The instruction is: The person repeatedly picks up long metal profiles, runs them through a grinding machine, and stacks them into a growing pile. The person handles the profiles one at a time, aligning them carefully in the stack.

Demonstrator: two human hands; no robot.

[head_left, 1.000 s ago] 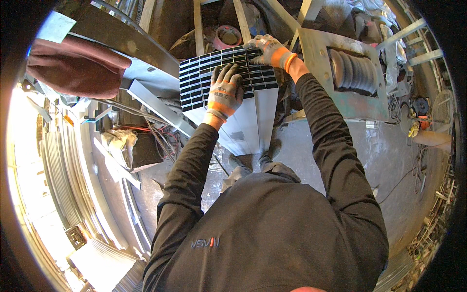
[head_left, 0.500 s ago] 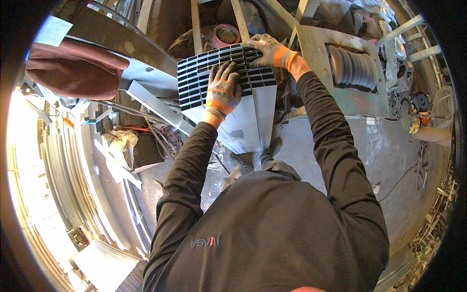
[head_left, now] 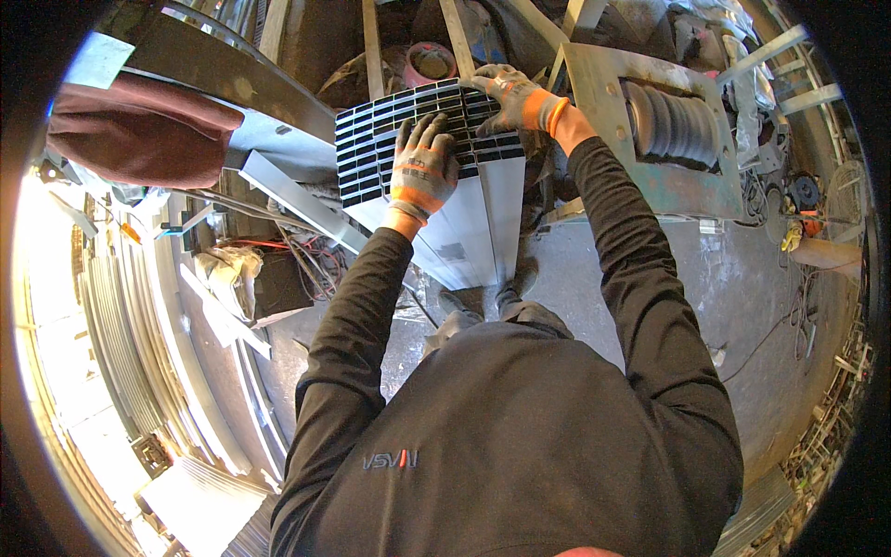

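Beneath spread left fingers [head_left: 423, 134] and right fingers [head_left: 488, 82] stand bundled tubes [head_left: 467, 209]; right grip unclear.

At twelve o'clock, a left hand in a grey-and-orange glove [head_left: 423, 174] rests, fingers extended, on the dark open ends of pale rectangular metal tubes [head_left: 464, 246]; the right hand, in a matching glove [head_left: 506, 97], touches them near one o'clock. A maroon cloth [head_left: 139, 135] hangs at ten.
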